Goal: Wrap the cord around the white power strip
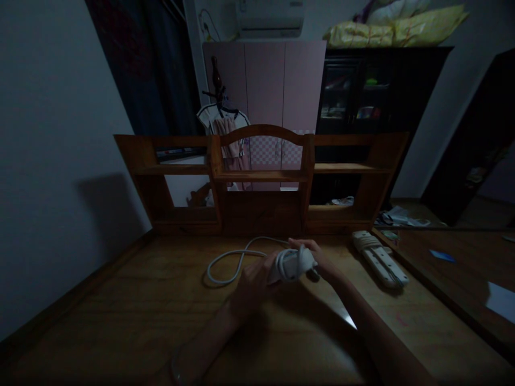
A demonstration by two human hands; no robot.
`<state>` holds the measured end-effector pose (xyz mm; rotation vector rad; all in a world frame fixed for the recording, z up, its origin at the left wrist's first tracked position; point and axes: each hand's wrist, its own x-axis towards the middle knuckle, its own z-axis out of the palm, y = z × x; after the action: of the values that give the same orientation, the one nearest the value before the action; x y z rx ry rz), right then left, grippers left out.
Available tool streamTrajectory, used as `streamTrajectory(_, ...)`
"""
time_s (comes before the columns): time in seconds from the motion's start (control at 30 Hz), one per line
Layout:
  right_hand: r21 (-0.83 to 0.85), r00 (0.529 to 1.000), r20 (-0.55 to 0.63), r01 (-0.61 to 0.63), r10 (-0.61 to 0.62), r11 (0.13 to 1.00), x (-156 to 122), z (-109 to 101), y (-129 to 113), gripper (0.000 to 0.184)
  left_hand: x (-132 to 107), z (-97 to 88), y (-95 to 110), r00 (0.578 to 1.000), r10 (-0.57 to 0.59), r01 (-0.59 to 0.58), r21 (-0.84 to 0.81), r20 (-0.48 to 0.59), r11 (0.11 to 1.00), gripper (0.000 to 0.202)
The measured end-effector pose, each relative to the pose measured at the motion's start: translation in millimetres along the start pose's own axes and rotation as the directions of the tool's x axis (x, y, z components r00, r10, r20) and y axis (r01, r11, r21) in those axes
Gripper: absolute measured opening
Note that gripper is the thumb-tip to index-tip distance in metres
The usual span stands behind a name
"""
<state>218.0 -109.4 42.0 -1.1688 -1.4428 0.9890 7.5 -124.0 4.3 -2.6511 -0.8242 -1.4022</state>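
Both my hands meet over the middle of a wooden desk (132, 300) in dim light. Between them is a white power strip (292, 264) with its white cable wound around it. My left hand (253, 281) grips its near end, fingers closed. My right hand (317, 260) wraps over its far end, fingers curled round it. A loose loop of the same white cable (229, 262) trails on the desk to the left of my hands.
A second white power strip (380, 258), with cable wrapped round it, lies at the right of the desk. A wooden shelf unit (261, 177) stands along the back edge. A dark side surface at the right holds papers (501, 301).
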Motion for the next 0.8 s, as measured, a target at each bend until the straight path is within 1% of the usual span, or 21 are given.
streamTrajectory(0.07,0.028,1.0,-0.015,-0.009,0.009,1.0,0,2,2,0.053,5,2.9,-1,0.988,-0.138,0.133,-0.077,-0.073,0.988,0.063)
streamTrajectory(0.1,0.037,1.0,-0.003,0.001,-0.001,0.999,0,4,2,0.054,8,4.1,-1,0.965,-0.239,0.223,-0.138,-0.112,0.965,0.063)
streamTrajectory(0.13,0.036,0.999,0.014,0.028,-0.029,0.999,0,7,2,0.055,11,5.1,-1,0.926,-0.349,0.316,-0.211,-0.143,0.925,0.064)
streamTrajectory(0.2,-0.012,0.992,0.033,0.125,-0.125,0.992,1,13,3,0.05,17,6.6,-2,0.822,-0.544,0.457,-0.374,-0.169,0.807,0.065)
streamTrajectory(0.23,-0.062,0.984,0.028,0.176,-0.175,0.982,1,16,3,0.046,20,7.4,-3,0.774,-0.613,0.493,-0.455,-0.16,0.741,0.064)
streamTrajectory(0.27,-0.126,0.976,0.02,0.216,-0.215,0.968,1,19,3,0.042,21,8.1,-4,0.735,-0.665,0.513,-0.529,-0.136,0.676,0.064)
streamTrajectory(0.3,-0.196,0.969,0.014,0.245,-0.247,0.949,1,22,3,0.04,22,9.0,-6,0.704,-0.703,0.524,-0.592,-0.103,0.612,0.063)
streamTrajectory(0.37,-0.327,0.955,0.008,0.283,-0.297,0.902,1,25,5,0.036,22,10.9,-10,0.663,-0.748,0.537,-0.679,-0.026,0.5,0.065)
streamTrajectory(0.43,-0.422,0.942,0.003,0.306,-0.337,0.853,1,26,8,0.032,20,12.1,-12,0.639,-0.769,0.538,-0.73,0.028,0.421,0.067)
streamTrajectory(0.47,-0.457,0.935,0.0,0.315,-0.355,0.832,1,25,10,0.03,19,12.0,-12,0.634,-0.771,0.534,-0.75,0.051,0.39,0.067)
streamTrajectory(0.53,-0.496,0.926,-0.003,0.327,-0.378,0.804,1,23,15,0.027,19,10.3,-10,0.64,-0.759,0.533,-0.78,0.117,0.329,0.063)
streamTrajectory(0.6,-0.497,0.916,-0.025,0.336,-0.401,0.8,1,20,17,0.025,21,6.7,-6,0.655,-0.73,0.539,-0.798,0.197,0.269,0.058)
streamTrajectory(0.63,-0.493,0.908,-0.039,0.346,-0.417,0.799,1,19,17,0.028,22,4.5,-4,0.66,-0.715,0.545,-0.802,0.232,0.243,0.057)
streamTrajectory(0.7,-0.504,0.887,-0.054,0.373,-0.459,0.779,-1,16,16,0.044,25,0.3,0,0.656,-0.7,0.559,-0.805,0.284,0.197,0.057)
streamTrajectory(0.77,-0.56,0.865,-0.032,0.4,-0.501,0.726,-4,13,12,0.057,27,-2.8,1,0.641,-0.701,0.574,-0.802,0.314,0.165,0.06)
streamTrajectory(0.8,-0.598,0.856,-0.011,0.409,-0.517,0.689,-5,12,10,0.06,27,-3.7,1,0.634,-0.7,0.584,-0.796,0.328,0.156,0.061)
